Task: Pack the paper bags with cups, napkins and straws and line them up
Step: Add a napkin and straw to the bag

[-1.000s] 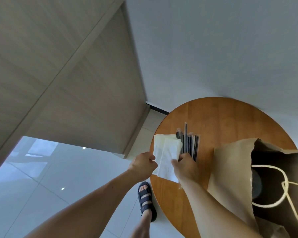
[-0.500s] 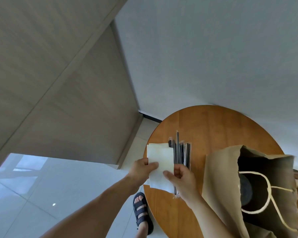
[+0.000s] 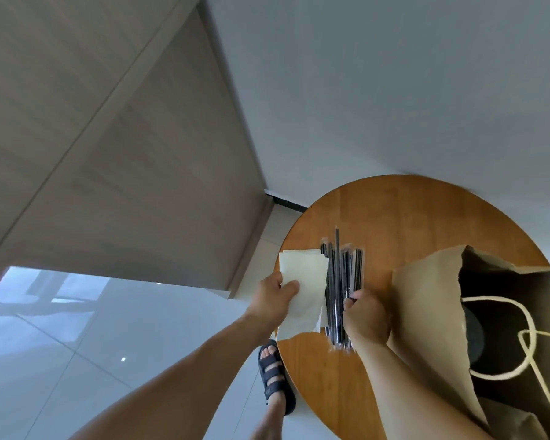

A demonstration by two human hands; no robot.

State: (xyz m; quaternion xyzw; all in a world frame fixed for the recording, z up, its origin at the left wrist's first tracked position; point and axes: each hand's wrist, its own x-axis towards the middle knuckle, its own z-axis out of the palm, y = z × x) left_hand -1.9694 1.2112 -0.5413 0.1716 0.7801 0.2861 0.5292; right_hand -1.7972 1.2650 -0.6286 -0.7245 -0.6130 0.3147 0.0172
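at lower right the paper bag [image 3: 426, 296] is gaping open for filling, a dark cup [image 3: 475, 338] inside. mid-frame, the left grip [image 3: 275, 296] is pinching a napkin [image 3: 305, 281]; the right grip [image 3: 365, 319] is curling round straws [image 3: 343, 271] lying on the worktop [image 3: 410, 217], probably gathering a set.

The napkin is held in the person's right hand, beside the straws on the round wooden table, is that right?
Not quite. The head view shows the left hand holding the napkin, not the right hand. The right hand pinches the straws instead. The rest stands: the napkin is beside the straws on the round wooden table.
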